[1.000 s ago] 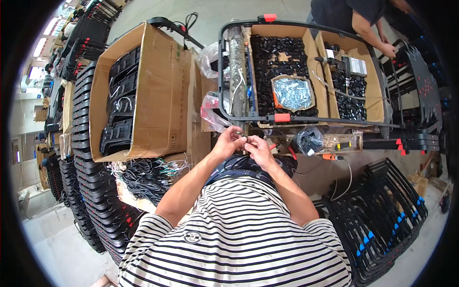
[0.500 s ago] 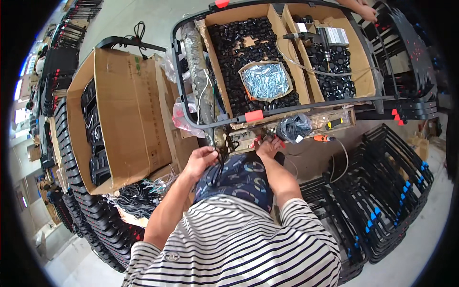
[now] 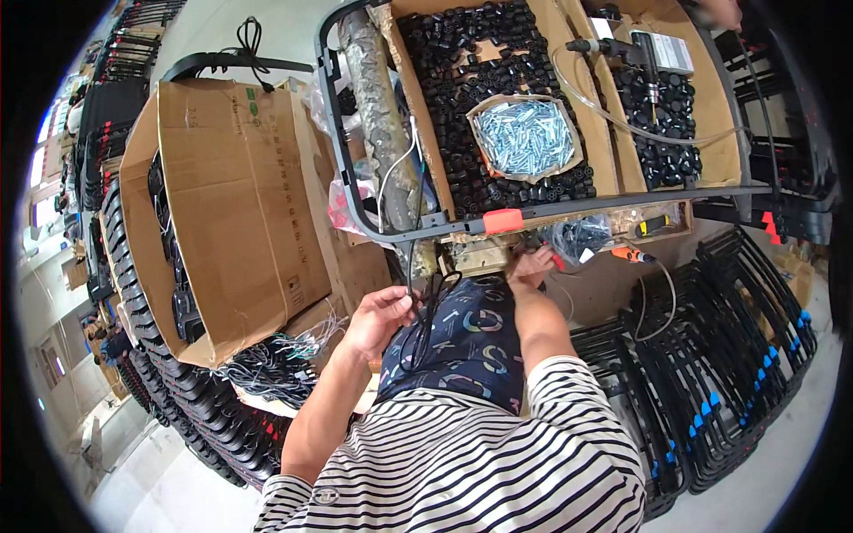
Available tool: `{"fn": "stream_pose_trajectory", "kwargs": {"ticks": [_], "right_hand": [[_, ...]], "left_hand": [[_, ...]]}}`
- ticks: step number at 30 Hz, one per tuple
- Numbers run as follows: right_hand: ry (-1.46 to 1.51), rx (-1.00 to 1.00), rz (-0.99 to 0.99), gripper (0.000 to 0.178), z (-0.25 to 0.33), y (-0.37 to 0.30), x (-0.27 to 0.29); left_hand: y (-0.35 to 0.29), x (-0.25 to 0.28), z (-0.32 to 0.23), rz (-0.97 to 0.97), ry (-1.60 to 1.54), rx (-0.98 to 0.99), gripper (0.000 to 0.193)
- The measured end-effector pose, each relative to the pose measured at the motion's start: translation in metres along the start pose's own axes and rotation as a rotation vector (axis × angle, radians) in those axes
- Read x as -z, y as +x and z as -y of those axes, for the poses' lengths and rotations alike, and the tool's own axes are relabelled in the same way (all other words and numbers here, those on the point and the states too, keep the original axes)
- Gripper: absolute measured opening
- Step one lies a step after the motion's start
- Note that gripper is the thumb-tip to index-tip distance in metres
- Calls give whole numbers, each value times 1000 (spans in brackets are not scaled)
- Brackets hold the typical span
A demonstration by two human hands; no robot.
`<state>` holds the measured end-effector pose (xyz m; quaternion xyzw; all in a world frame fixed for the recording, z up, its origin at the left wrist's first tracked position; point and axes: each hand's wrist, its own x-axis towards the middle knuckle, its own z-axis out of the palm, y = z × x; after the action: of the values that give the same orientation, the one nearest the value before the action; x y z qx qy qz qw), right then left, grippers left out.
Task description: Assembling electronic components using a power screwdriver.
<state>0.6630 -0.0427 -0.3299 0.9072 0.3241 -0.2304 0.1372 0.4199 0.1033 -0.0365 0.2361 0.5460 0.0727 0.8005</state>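
My left hand (image 3: 384,318) pinches a black cable (image 3: 410,274) between thumb and fingers, below the near left corner of a black tubular frame (image 3: 382,236). More of the cable hangs in loops over my dark patterned clothing. My right hand (image 3: 531,268) reaches into a narrow wooden tray (image 3: 480,256) under the frame's near bar. A red-handled tool (image 3: 555,258) lies at its fingers, which are partly hidden and smeared, so any grip is unclear. Beside that hand sits a clear plastic bag of dark parts (image 3: 577,238).
Cardboard boxes of black plastic parts (image 3: 475,67), an open bag of screws (image 3: 526,138) and a power driver (image 3: 651,75) lie beyond. A large carton (image 3: 235,213) stands left, above bundled cables (image 3: 271,369). Black frames (image 3: 702,355) stack at right. Another person's hand (image 3: 721,12) shows top right.
The view has shifted, so the boxes sit further right and higher. My left hand still pinches the cable. My right hand has moved slightly within the tray, among the red handles.
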Motion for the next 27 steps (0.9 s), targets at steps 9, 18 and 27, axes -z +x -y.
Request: {"fn": "stream_pose_trajectory", "kwargs": {"ticks": [9, 18, 27], "right_hand": [[-6, 159, -128, 21, -63, 14, -40], [1247, 453, 648, 35, -43, -115, 108], [775, 692, 156, 40, -18, -175, 214]], "left_hand": [[14, -1, 0, 164, -337, 59, 25], [24, -2, 7, 222, -352, 87, 24], [37, -15, 9, 183, -335, 110, 13]]}}
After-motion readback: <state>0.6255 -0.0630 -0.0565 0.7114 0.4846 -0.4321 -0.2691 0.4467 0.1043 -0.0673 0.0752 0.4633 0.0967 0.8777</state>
